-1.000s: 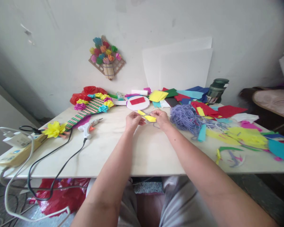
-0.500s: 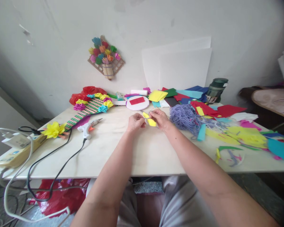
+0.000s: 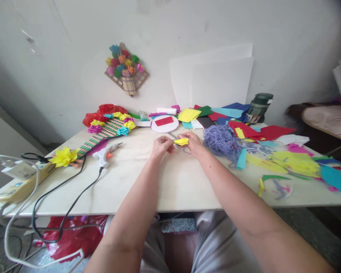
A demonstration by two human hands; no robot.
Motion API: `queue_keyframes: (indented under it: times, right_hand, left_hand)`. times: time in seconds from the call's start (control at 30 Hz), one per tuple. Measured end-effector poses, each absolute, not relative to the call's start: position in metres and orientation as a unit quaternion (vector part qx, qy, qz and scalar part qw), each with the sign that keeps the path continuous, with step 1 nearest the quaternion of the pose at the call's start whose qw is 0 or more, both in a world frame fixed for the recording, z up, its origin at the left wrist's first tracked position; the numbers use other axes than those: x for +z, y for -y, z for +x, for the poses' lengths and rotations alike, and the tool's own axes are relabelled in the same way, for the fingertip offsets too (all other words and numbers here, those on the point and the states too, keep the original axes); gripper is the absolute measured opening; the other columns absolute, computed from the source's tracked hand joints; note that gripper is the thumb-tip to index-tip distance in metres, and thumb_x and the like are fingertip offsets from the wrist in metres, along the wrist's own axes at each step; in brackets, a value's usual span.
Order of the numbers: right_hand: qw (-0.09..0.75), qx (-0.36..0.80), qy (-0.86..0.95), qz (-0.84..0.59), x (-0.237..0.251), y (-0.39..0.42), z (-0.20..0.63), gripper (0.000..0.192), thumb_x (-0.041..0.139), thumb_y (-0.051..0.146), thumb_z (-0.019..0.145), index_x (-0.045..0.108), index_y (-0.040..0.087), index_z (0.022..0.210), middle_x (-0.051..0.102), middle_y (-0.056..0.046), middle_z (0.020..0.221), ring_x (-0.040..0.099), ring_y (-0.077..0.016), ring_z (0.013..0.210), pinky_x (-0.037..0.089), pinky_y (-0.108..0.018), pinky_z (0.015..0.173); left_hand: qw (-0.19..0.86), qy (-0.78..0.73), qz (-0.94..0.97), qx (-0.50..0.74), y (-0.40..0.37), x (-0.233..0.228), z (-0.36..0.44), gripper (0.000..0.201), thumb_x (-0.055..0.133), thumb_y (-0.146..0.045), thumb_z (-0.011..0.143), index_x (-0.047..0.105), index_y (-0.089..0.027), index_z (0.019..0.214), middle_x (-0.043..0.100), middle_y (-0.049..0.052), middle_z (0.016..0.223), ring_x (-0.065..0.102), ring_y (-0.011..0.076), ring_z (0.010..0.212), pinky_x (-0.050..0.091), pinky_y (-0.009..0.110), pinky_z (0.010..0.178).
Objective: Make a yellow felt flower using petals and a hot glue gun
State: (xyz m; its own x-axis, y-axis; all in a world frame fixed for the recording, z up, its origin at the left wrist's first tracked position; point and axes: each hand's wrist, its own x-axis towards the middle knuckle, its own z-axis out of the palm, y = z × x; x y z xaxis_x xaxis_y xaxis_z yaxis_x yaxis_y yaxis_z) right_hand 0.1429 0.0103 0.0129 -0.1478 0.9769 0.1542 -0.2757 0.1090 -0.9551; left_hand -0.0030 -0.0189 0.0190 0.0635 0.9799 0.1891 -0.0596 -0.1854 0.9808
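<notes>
A folded piece of yellow crepe paper (image 3: 181, 141), gathered narrow at its middle, is pinched in the fingers of my right hand (image 3: 192, 143). My left hand (image 3: 162, 148) is closed just to its left, fingertips together on a thin purple yarn strand that runs to the paper. Loose bits of the strand show behind and below the paper; its exact path is too small to make out. Both hands are held above the table (image 3: 184, 185). Right of them lies a tangled heap of purple yarn (image 3: 221, 142).
A white glue gun (image 3: 104, 154) with its black cord lies left, near a power strip (image 3: 25, 182) and a flower-decorated striped craft (image 3: 105, 132). Behind my hands sits a white oval disc (image 3: 165, 128) with a red piece. Coloured paper sheets (image 3: 278, 133) and a dark jar (image 3: 260, 109) stand rightward.
The yellow paper has turned from slanting to nearly level and looks more bunched. My hands have shifted only slightly around it.
</notes>
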Motion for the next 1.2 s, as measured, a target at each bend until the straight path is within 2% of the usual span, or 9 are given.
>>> queue_keyframes:
  times: [0.1,0.23,0.43,0.57,0.87,1.07,1.2]
  right_hand:
    - [0.531,0.59,0.476,-0.378,0.014,-0.008,0.145,0.025,0.07,0.038,0.065,0.057,0.017,0.069,0.059,0.002,0.057,0.054,-0.0107,0.051,0.042,-0.024,0.05]
    - [0.456,0.643,0.483,-0.381,0.015,-0.006,0.145,0.028,0.061,0.044,0.073,0.06,0.016,0.074,0.063,-0.003,0.06,0.058,-0.0139,0.054,0.043,-0.025,0.051]
    - [0.424,0.666,0.496,-0.361,0.016,-0.004,0.148,0.014,0.065,0.024,0.064,0.06,0.015,0.074,0.064,-0.002,0.063,0.057,-0.013,0.056,0.043,-0.023,0.052]
    - [0.426,0.663,0.487,-0.377,0.018,-0.002,0.149,0.014,0.066,0.015,0.061,0.061,0.015,0.074,0.064,0.0,0.06,0.055,-0.0114,0.052,0.043,-0.023,0.052]
    - [0.453,0.654,0.466,-0.387,0.015,-0.006,0.147,0.015,0.067,0.012,0.062,0.063,0.014,0.076,0.066,-0.001,0.064,0.059,-0.0107,0.057,0.047,-0.022,0.058]
    - [0.455,0.679,0.456,-0.351,0.016,-0.006,0.149,0.015,0.067,0.011,0.061,0.062,0.013,0.075,0.064,0.0,0.061,0.058,-0.0103,0.053,0.046,-0.021,0.053]
    - [0.447,0.686,0.46,-0.343,0.017,-0.004,0.149,0.011,0.066,0.012,0.062,0.061,0.013,0.073,0.065,-0.002,0.06,0.059,-0.0123,0.051,0.048,-0.024,0.051]
  left_hand:
    - [0.476,-0.426,0.539,0.549,0.019,0.019,-0.002,0.014,0.057,-0.021,0.059,0.049,-0.015,0.069,0.062,0.001,0.053,0.059,0.0145,0.043,0.047,0.024,0.044]
    - [0.467,-0.427,0.545,0.551,0.016,0.016,-0.001,0.014,0.058,-0.02,0.06,0.05,-0.015,0.07,0.063,0.001,0.055,0.061,0.0152,0.048,0.051,0.027,0.051]
    - [0.422,-0.43,0.563,0.566,0.012,0.013,-0.001,0.012,0.059,-0.022,0.059,0.053,-0.014,0.066,0.061,0.0,0.054,0.057,0.0117,0.046,0.047,0.024,0.049]
    - [0.423,-0.427,0.569,0.562,0.012,0.014,-0.003,0.011,0.058,-0.023,0.059,0.054,-0.014,0.065,0.061,0.0,0.054,0.054,0.0098,0.045,0.045,0.023,0.048]
    - [0.38,-0.433,0.576,0.58,0.009,0.011,-0.005,0.011,0.06,-0.023,0.059,0.054,-0.015,0.063,0.052,-0.004,0.053,0.047,0.0067,0.045,0.041,0.021,0.047]
    - [0.423,-0.404,0.582,0.565,0.009,0.012,-0.004,0.028,0.067,-0.025,0.054,0.055,-0.014,0.077,0.057,-0.002,0.065,0.053,0.0089,0.056,0.044,0.02,0.049]
    - [0.421,-0.403,0.601,0.548,0.008,0.01,-0.005,0.032,0.066,-0.026,0.058,0.06,-0.014,0.087,0.059,-0.002,0.064,0.053,0.0091,0.057,0.045,0.02,0.05]
